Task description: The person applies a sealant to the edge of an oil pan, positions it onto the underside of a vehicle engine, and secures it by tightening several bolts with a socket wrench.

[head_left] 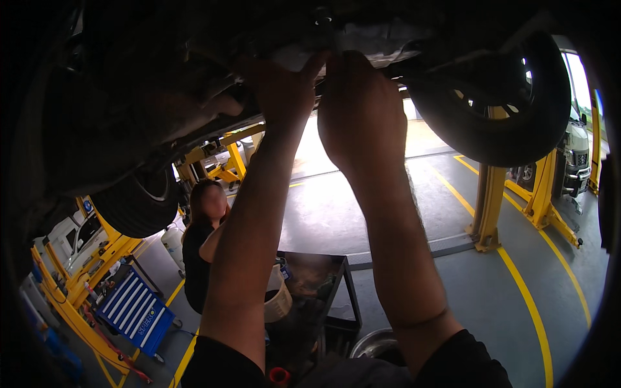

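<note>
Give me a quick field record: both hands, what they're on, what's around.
left hand: raised overhead, fingers against the car underside
right hand: raised beside it, touching the same spot; whether it holds a tool cannot be told
wheel: hangs to the right
another person: stands lower left
tool cart: below the arms
lift posts: yellow, on grey floor

Car underbody (194, 71) blocks above – open air below, down to the black cart (336, 284).
</note>
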{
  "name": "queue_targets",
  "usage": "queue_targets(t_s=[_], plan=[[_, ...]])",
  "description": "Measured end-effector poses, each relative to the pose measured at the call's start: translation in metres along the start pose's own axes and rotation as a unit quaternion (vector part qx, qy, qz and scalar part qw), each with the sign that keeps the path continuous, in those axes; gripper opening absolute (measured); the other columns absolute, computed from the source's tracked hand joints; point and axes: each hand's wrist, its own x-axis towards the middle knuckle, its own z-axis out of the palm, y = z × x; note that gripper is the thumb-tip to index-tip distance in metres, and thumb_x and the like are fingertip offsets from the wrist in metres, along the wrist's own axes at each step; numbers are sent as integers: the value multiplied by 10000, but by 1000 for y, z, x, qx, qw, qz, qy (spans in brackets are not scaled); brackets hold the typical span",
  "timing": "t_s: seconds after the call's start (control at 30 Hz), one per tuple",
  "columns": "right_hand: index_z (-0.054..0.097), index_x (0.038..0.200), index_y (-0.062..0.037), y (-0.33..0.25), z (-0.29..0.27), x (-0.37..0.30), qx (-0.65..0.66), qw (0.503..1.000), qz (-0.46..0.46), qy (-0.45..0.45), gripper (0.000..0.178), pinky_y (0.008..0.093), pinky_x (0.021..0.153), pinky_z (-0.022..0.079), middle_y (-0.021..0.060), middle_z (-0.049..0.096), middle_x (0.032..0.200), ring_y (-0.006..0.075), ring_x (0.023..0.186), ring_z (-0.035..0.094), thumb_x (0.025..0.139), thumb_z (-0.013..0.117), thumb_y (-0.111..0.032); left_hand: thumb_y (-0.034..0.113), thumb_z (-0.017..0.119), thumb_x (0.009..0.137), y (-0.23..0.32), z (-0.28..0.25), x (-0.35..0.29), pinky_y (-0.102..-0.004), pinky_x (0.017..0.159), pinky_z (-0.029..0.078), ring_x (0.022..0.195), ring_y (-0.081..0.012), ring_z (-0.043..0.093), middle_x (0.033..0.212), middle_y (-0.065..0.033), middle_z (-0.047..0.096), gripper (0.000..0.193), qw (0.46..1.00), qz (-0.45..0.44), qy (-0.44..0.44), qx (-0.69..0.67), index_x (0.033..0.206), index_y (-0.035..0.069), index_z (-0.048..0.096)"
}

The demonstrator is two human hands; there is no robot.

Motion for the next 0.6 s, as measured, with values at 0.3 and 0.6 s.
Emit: queue_targets(t_s=[0.3, 0.6], plan=[[592, 1089, -34, 12, -12, 7, 525, 823, 105, -190, 220, 193, 344, 303, -31, 428, 599, 43, 474, 401, 1003, 458, -185, 634, 832, 622, 12, 3, -6, -490, 1036, 359, 1214, -399, 419, 1291, -284, 372, 1169, 999, -9, 30, 6, 1338, -122, 300], [624, 1161, -39, 42, -13, 20, 813, 400, 225, -358, 254, 178, 376, 372, 10, 582, 738, 36, 501, 514, 931, 562, -127, 628, 834, 627, 39, 15, -19, -487, 1040, 359, 1216, -390, 423, 1300, -280, 375, 1156, 998, 14, 58, 22, 1338, -115, 306]])
